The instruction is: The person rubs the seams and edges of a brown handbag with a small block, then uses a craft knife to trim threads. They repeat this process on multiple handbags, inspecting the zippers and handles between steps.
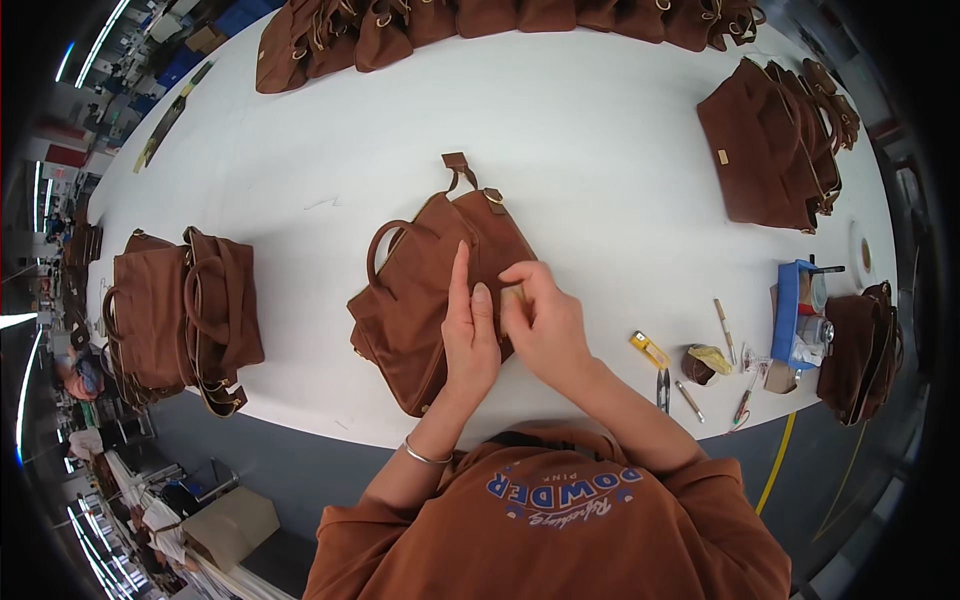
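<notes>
A brown suede handbag point(420, 290) lies flat on the white table point(600, 150) right in front of me, its round handle to the left and a strap tab pointing away. My left hand point(468, 335) rests on the bag with the index finger stretched out along its front panel. Beside it, my right hand point(545, 320) pinches a small pale piece at the bag's right edge with thumb and fingers. Both hands touch the bag and each other's sides.
A pile of brown bags point(180, 315) sits at the left, another point(775, 150) at the far right, a row point(480, 25) along the far edge. Right of me lie a yellow cutter point(650, 348), snips point(663, 388), pens, a thread spool point(700, 365) and a blue tray point(795, 315).
</notes>
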{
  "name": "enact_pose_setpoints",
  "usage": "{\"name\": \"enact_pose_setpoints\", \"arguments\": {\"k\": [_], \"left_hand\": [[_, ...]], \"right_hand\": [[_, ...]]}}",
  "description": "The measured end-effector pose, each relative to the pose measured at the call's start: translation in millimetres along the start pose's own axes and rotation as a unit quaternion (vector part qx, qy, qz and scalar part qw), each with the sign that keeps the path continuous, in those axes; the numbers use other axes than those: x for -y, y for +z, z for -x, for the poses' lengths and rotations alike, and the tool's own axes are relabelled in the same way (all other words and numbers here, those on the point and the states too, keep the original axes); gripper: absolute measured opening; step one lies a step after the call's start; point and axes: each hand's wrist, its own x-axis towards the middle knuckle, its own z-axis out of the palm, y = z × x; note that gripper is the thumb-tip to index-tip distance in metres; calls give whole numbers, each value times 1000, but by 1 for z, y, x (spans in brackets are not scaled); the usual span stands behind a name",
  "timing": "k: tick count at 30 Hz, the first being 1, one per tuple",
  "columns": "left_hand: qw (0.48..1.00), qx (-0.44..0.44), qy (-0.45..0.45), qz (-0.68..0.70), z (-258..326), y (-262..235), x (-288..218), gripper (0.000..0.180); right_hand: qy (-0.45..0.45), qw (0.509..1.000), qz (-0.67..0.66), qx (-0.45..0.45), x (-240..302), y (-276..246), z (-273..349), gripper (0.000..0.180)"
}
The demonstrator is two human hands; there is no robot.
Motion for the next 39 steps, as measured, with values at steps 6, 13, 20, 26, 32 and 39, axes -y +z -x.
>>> {"name": "enact_pose_setpoints", "arguments": {"k": [6, 13, 20, 26, 32, 39], "left_hand": [[989, -43, -34, 138, -20, -32, -60, 47], [778, 96, 22, 621, -40, -119, -123, 50], [790, -28, -80, 608, -48, -189, 44, 17], [769, -345, -204, 499, -17, -163, 76, 18], [976, -211, 18, -56, 48, -94, 13, 63], [948, -4, 43, -317, 45, -49, 6, 59]], "right_hand": [[42, 986, -113, -119, -16, -55, -25, 13], [105, 978, -121, -136, -48, -72, -29, 11], [146, 972, -124, -132, -73, -71, -27, 14], [191, 968, -111, -121, -89, -67, -17, 16], [210, 965, -131, -87, -88, -54, -17, 15], [217, 966, -139, -24, -77, -34, -11, 15]]}}
